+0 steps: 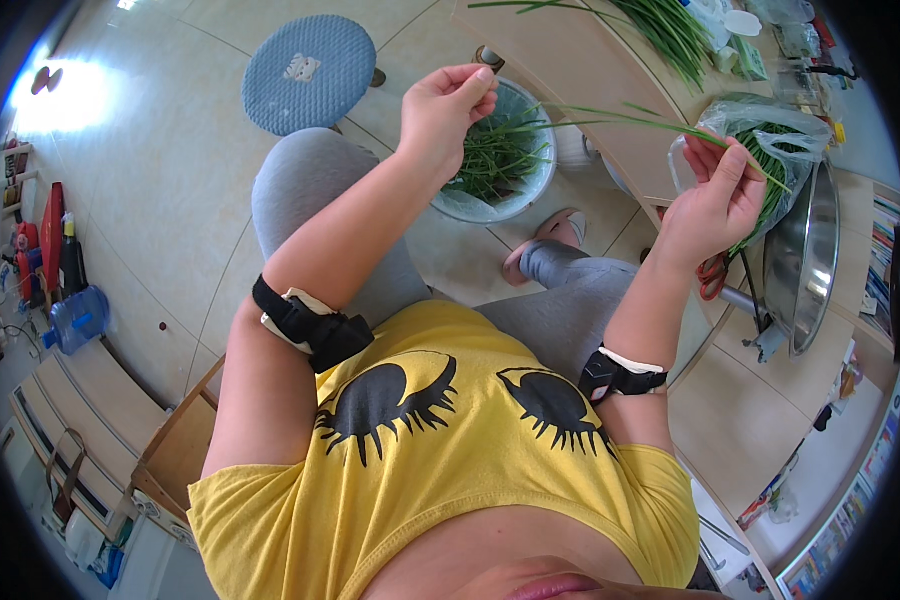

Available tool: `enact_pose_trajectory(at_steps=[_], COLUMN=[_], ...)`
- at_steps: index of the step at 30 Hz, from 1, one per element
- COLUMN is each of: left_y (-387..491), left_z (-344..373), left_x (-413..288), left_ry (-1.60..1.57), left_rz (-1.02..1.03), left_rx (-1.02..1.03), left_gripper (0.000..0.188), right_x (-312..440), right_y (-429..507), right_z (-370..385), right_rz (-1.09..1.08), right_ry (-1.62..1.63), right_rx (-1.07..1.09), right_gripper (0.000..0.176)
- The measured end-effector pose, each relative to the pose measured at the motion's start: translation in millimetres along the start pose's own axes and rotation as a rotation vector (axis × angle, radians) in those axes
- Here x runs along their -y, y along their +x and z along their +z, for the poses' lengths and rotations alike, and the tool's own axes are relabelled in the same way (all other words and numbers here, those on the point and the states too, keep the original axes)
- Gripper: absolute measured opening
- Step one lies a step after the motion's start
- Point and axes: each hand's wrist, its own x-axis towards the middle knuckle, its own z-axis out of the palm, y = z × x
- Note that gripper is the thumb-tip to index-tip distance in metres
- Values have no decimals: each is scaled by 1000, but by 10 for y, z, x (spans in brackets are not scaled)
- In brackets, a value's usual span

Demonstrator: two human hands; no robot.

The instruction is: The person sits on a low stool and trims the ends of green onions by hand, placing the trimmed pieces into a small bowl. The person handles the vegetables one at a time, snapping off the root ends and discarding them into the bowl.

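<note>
My left hand point(457, 97) is raised above a light-coloured bucket point(549, 154) lined with a plastic bag, thumb pressed to its curled fingers; nothing shows between them. Cut or trimmed green leafy stalks point(499, 161) lie inside the bucket. Between the thumb and fingers of my right hand point(720, 187) are a few long green blades, probably garlic chives point(671, 124), whose thin ends reach left over the bucket. Behind that hand, a clear plastic bag point(799, 135) holds more green blades. Another bunch of chives point(664, 34) lies on the wooden surface at the top.
A blue padded stool point(309, 75) stands at the upper left. Right of my right hand are a large stainless steel basin point(814, 262) and red-handled scissors point(712, 276). A cabinet's wooden edge point(592, 67) borders the bucket. A blue water bottle point(79, 319) lies far left.
</note>
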Motion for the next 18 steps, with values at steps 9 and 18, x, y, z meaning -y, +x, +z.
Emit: enact_pose_trajectory(at_steps=[9,18], left_y=[-123,-117], left_z=[36,6], left_x=[55,88], left_ry=[768,915], left_rz=[398,723], left_rx=[374,469], left_gripper=[21,12], right_x=[4,4], right_y=[49,74], right_z=[-35,-54], right_rz=[-11,-19], right_ry=[1,-1], right_rx=[-38,-57], right_gripper=[15,16])
